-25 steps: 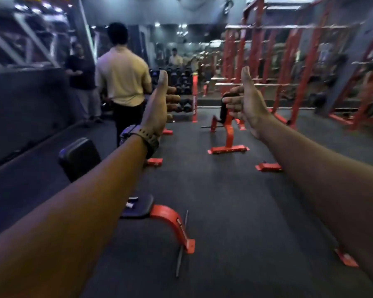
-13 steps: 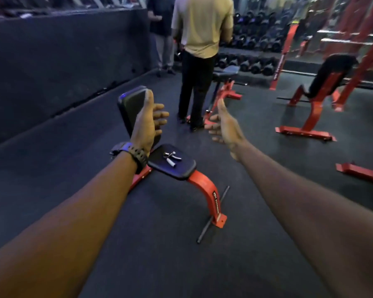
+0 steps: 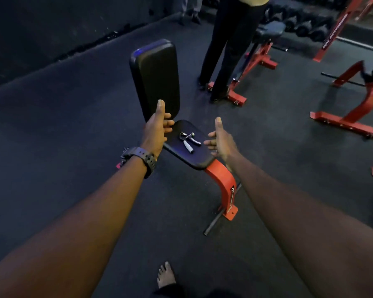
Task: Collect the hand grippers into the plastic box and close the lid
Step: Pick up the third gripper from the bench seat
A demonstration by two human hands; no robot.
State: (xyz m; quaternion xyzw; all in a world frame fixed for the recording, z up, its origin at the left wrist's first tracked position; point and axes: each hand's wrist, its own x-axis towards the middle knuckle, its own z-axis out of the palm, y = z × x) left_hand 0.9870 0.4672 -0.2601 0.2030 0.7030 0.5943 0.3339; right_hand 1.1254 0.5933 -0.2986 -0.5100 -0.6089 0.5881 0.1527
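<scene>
On the bench seat [image 3: 192, 155], black padded, lies one hand gripper [image 3: 188, 141]: metal coil end pointing toward the backrest, one white handle and one dark handle splayed toward the camera. It rests near the seat's middle, flat, touched by nothing.

Left hand [image 3: 157, 127] held out over the seat's left edge, thumb straight up, fingers loosely curled inward, slightly spread, holding nothing. Dark watch [image 3: 141, 158] on that wrist. Right hand [image 3: 221, 139] held out at the seat's right edge, thumb up, fingers loosely curled toward the gripper, holding nothing. Both hands flank the gripper; neither touches it. The gripper sits between them, nearer the right fingertips.

Backrest [image 3: 156, 76] stands upright behind the seat, black pad. Red frame [image 3: 226, 186] curves from the seat's near end down to the floor [image 3: 52, 136], which is dark rubber matting.

Bare foot [image 3: 165, 275] of the wearer at bottom centre.

Behind the bench, a person in dark trousers [image 3: 226, 50] stands beside a second red bench [image 3: 256, 61]. Dumbbells [image 3: 306, 26] in a row at upper right. More red frames [image 3: 351, 117] at right.

No box in view.
</scene>
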